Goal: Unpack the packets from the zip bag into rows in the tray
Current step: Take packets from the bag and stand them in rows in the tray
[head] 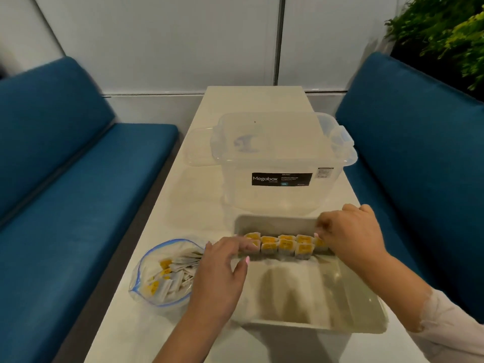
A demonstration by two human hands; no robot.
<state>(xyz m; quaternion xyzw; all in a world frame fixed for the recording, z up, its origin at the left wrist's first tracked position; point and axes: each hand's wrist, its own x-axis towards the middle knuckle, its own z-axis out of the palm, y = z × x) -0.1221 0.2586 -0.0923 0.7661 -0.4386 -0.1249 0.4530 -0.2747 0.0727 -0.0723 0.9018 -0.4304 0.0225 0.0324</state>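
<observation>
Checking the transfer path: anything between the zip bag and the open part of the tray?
Only the left hand itself, which lies across the gap between the zip bag and the tray. The bag's mouth is open, the packets fill only the far rows, and the near part of the tray is free.

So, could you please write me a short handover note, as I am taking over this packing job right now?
Left hand: fingers straight, touching the left end of the packet rows.
Right hand: fingers curled at the right end of the rows; whether it pinches a packet is unclear.
Tray: in front of you, with two rows of yellow-labelled packets standing across its far part; the near part is bare.
Zip bag: open, left of the tray, many packets inside.
Megabox container: behind the tray, lid on.
Done: two rows.
Left: move the bag's remaining packets into further rows.
</observation>
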